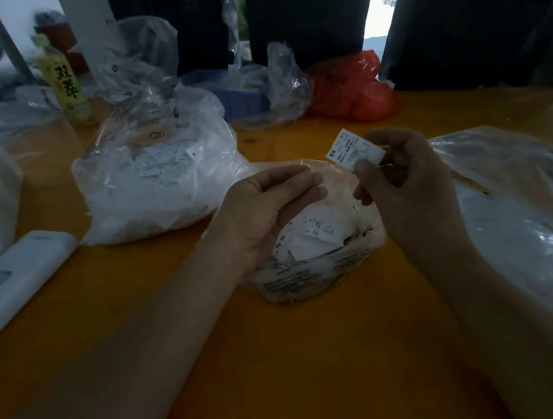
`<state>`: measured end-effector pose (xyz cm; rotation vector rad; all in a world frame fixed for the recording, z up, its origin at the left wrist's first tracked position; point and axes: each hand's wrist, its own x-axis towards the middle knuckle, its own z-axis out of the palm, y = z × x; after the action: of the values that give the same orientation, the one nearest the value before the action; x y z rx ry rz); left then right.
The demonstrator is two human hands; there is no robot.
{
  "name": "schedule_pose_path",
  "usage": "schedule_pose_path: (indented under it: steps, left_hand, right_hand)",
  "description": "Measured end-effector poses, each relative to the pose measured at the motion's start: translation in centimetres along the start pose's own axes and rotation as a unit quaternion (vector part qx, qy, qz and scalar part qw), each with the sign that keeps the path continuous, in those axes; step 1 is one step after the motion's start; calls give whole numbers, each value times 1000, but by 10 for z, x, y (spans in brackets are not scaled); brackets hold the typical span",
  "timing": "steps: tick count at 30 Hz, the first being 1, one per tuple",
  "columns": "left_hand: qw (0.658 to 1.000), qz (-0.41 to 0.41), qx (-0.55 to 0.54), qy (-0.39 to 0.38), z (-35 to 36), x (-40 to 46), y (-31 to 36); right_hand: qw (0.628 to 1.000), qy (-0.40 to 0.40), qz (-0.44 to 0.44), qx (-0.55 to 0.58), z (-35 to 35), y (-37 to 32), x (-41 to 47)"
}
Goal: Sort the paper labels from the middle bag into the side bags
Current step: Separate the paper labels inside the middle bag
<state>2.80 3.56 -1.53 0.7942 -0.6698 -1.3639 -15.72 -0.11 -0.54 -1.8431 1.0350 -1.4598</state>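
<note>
The middle bag (309,275), clear plastic with printed text, lies open on the orange table and holds several white paper labels (321,230). My right hand (405,189) pinches one white label (354,149) marked XS between thumb and fingers, raised above the bag's far rim. My left hand (268,208) rests at the bag's left side, its fingers lying nearly straight along the plastic rim. A full clear bag of labels (155,175) stands to the left. Another clear bag (523,210) lies to the right, its contents hard to see.
A white flat device (8,285) lies at the front left on the orange table (319,369). At the back are a red plastic bag (351,87), a clear bag over something blue (247,92), a yellow bottle (65,85) and dark curtains.
</note>
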Motion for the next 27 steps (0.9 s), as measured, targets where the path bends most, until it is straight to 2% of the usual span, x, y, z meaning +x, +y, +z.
schedule_pose_path:
  steps: [10, 16, 21, 27]
  left_hand:
    - [1000, 12, 3, 0, -1, 1, 2]
    - [1000, 14, 8, 4, 0, -1, 3]
    - [1000, 16, 10, 0, 1, -1, 2]
    - [1000, 18, 24, -3, 0, -2, 2]
  right_hand:
    - [996, -31, -10, -84, 1, 0, -3]
    - [999, -1, -23, -46, 0, -2, -3]
    - [998, -34, -8, -57, 2, 1, -4]
    - [997, -29, -9, -70, 1, 0, -3]
